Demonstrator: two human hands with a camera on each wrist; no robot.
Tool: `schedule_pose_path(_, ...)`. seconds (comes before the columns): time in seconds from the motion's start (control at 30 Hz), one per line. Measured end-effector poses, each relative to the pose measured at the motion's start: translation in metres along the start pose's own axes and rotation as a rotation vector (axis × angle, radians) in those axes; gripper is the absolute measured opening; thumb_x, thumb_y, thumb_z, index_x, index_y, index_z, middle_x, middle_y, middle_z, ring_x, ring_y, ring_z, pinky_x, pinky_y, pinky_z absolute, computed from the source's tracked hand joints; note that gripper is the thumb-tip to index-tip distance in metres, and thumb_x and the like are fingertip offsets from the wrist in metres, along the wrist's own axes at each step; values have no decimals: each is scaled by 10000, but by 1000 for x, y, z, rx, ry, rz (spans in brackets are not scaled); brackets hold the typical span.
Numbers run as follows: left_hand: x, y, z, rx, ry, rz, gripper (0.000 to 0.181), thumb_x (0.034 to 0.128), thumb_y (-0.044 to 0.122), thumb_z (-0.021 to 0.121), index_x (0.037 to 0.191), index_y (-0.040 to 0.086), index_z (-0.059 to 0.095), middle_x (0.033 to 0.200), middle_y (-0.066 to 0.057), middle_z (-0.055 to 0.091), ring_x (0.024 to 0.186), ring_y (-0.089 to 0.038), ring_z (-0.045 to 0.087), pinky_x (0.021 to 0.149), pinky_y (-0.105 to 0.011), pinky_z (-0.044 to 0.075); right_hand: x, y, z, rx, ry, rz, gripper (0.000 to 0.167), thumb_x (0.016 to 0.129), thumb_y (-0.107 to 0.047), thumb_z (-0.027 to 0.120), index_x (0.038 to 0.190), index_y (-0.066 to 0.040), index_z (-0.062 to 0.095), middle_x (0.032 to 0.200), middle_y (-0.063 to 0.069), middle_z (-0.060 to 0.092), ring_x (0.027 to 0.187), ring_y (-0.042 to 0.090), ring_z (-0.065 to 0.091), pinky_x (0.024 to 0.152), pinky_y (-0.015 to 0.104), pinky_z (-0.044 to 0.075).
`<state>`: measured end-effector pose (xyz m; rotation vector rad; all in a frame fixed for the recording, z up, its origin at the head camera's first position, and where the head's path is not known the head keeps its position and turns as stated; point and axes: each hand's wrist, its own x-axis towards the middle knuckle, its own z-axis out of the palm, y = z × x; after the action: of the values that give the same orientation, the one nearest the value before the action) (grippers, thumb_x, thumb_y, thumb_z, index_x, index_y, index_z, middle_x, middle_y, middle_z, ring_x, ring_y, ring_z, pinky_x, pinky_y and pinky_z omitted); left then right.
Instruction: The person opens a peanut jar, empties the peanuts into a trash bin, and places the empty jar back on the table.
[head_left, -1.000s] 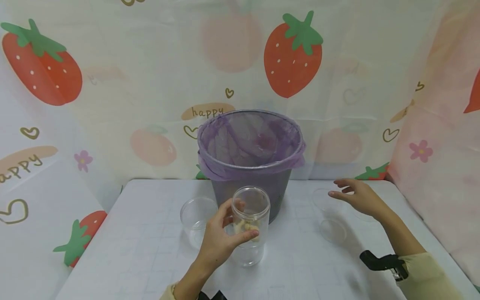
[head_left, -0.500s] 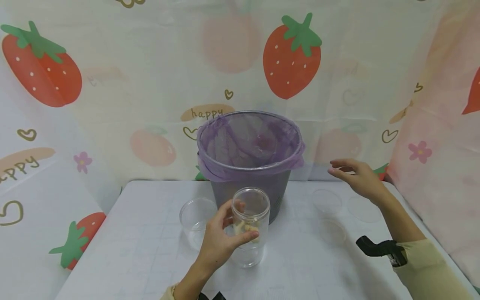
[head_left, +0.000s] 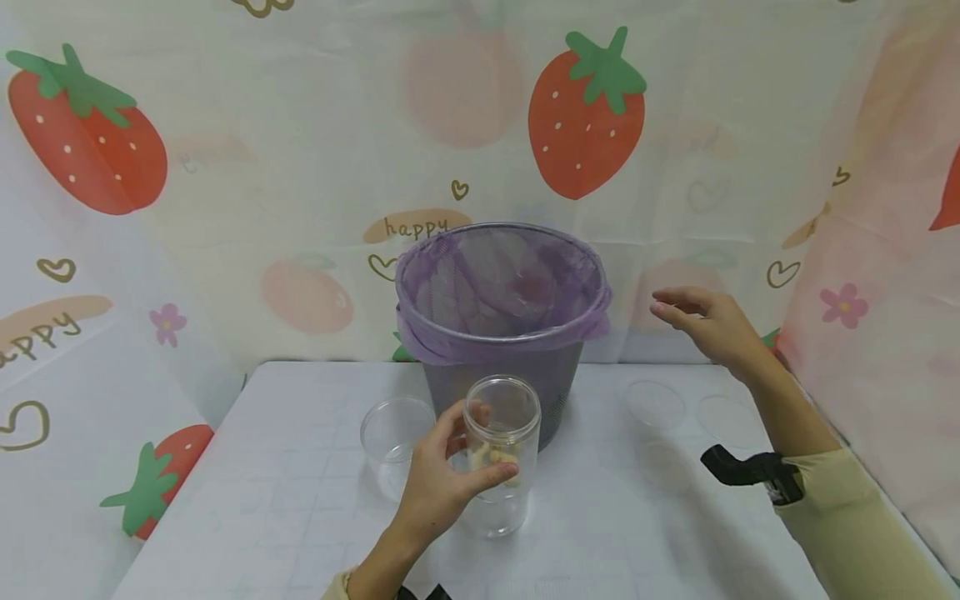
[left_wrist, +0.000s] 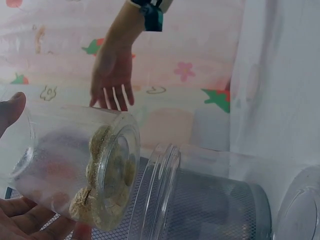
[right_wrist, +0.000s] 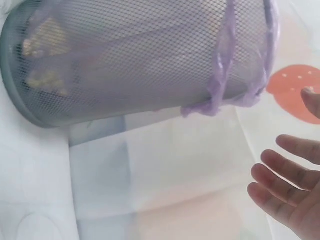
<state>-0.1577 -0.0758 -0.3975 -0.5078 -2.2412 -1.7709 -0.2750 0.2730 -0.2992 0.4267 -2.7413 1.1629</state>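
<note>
My left hand grips a clear plastic jar, its thumb and fingers round the sides. Several peanuts in their shells lie in the bottom of that jar. Directly below it, a second clear jar stands on the table, its ridged neck close to the held jar's base; whether they touch I cannot tell. My right hand hangs in the air right of a mesh bin, holding nothing, its fingers loosely extended and spread.
A purple bag lines the bin, and blurred yellowish pieces show through its mesh in the right wrist view. Another clear jar stands left of the held one. Clear round discs lie at the white table's right side. A strawberry-print curtain hangs behind.
My right hand has risen from low over the clear discs to a height near the bin's rim, fingers still empty. The left hand and its jar have stayed in place.
</note>
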Motion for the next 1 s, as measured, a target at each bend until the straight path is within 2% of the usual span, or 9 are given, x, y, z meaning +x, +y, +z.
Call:
schedule_pose_path(0.23,0,1,0,3,1,-11,689,730,227,863,1334,196,533,1284,-9,628,1166,-203,595,965,-332,512,13,-11,-8,63,16,52,546,995,-425,520,1390,-48,514,1375,238,551,1171,429,574,1037,604,409)
schedule_pose_path(0.37,1,1,0,5,-1,-7,689,729,229,864,1332,197,534,1282,-9,628,1160,-203,594,963,-329,511,22,-17,-5,84,-5,46,553,999,-415,512,1398,-31,501,1384,237,545,1180,428,572,1057,593,400)
schedule_pose_path(0.53,1,-1,1,5,-6,3,685,730,232,862,1332,181,537,1282,-18,629,1161,-209,596,958,-331,515,30,-25,3,90,-21,45,569,988,-435,527,1387,-29,516,1371,232,560,1182,420,584,1036,549,444)
schedule_pose_path(0.77,1,-2,1,0,-12,1,684,731,243,860,1326,135,540,1282,-54,628,1157,-231,597,958,-327,514,41,-36,17,98,-33,18,529,980,-396,562,1348,-17,557,1344,201,593,1197,304,590,947,317,527)
schedule_pose_path(0.87,1,0,1,2,-11,-2,689,728,242,863,1328,145,537,1283,-40,627,1155,-225,596,959,-331,513,46,-38,23,99,-31,2,505,979,-390,569,1326,-23,581,1303,193,622,1158,239,604,914,266,533)
schedule_pose_path(1.0,0,1,1,2,-9,-11,686,725,237,865,1325,168,538,1282,-19,627,1158,-213,593,963,-332,509,49,-40,29,114,-33,18,508,985,-400,551,1329,-27,580,1287,196,629,1138,223,599,949,331,532)
